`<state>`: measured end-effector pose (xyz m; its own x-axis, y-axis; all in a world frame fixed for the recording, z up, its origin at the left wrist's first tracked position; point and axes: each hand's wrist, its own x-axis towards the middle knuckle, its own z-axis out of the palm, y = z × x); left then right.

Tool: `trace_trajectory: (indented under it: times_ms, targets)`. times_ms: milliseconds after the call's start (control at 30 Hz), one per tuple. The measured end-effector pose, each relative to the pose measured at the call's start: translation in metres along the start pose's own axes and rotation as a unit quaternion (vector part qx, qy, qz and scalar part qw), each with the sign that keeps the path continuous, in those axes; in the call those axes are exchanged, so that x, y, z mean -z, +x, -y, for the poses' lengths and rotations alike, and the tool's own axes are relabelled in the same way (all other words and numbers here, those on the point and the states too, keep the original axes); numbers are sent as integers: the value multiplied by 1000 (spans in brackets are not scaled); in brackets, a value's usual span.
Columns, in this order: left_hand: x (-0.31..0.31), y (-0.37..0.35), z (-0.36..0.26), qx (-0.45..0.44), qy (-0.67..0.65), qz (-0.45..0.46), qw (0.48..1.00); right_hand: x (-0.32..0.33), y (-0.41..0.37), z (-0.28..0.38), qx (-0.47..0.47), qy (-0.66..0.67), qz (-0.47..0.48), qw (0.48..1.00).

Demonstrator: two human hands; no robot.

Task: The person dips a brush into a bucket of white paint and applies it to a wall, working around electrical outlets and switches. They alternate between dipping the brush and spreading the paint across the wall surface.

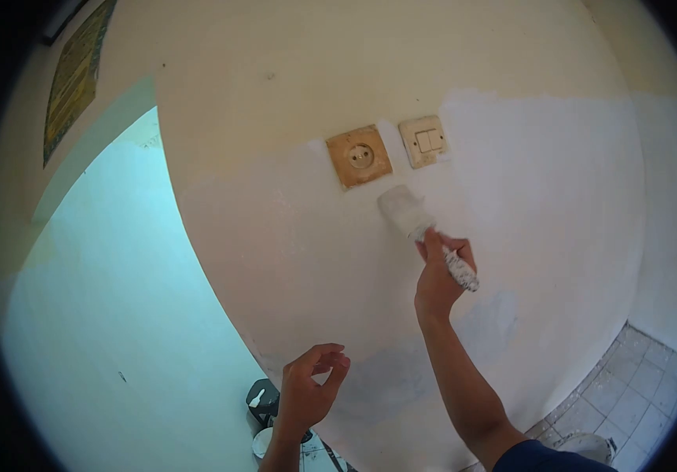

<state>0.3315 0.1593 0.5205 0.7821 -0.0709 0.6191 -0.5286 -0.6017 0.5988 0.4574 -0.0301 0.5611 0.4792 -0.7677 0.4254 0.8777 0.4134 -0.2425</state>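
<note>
- Gripping a white-smeared paintbrush (403, 211), my right hand (442, 271) is closed around its handle; the pale, wide head sits at the wall, just below and slightly right of the socket, tilted up and left. I cannot tell how firmly the bristles press.
- Below and slightly left of the socket, well apart from the paintbrush, my left hand (312, 385) is raised, its fingers loosely curled and parted from the thumb.
- As landmark, the socket (359, 156) is a brownish-orange square plate with a round, two-hole centre, mounted slightly askew.
- Just right of the socket and a little higher is a cream light switch (424, 141) with smudged edges.
- All around the socket spreads the wall (543, 197), yellowish cream above, whitish to the right and below, with a greyish patch (401, 377) low down.
- Left of the socket, past a curved edge, is a pale green surface (110, 299); a patterned panel (79, 86) hangs at far upper left.
- Far below and left of the socket are a dark container (262, 393) and a white one.
- Far below and right are grey floor tiles (629, 393), a whitish bucket (590, 447) and my navy sleeve (547, 458).
</note>
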Motion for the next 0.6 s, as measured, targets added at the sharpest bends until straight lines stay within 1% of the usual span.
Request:
trace_trajectory:
  times_ms: [33, 100, 167, 233, 267, 300, 367, 433, 500, 533, 600]
  targets:
    - [-1, 0, -1, -7, -7, 3, 1000, 17, -7, -9, -11, -22, 9, 1000]
    - [-6, 0, -1, -11, -15, -4, 1000, 78, -37, -23, -18, -82, -5, 996]
    - [-8, -2, -1, -2, -10, -16, 1000, 131, -74, -17, -108, -119, -46, 986]
    - [-13, -5, 1, -2, -15, 3, 1000, 151, -83, -5, -120, -116, -91, 982]
    - [-14, -5, 1, -3, -16, 11, 1000, 149, -86, 5, -126, -112, -112, 979]
    - [-16, -4, -1, -3, -15, 13, 1000, 140, -77, 12, -106, -109, -98, 983]
    - [-20, -4, -5, 1, -14, 17, 1000, 97, -42, 22, -49, -67, -87, 993]
    - [-26, -4, -10, -8, -28, 17, 999, 47, -6, 30, -14, 23, -42, 999]
    - [-30, -6, -12, -10, -38, 20, 999, 14, 11, 23, 28, 26, -13, 999]
    - [-32, -8, -12, -9, -42, 23, 999, 24, 8, 12, 33, -18, -16, 999]
    - [-33, -14, -10, -4, -43, 23, 999, 68, -7, -28, 43, -106, -20, 993]
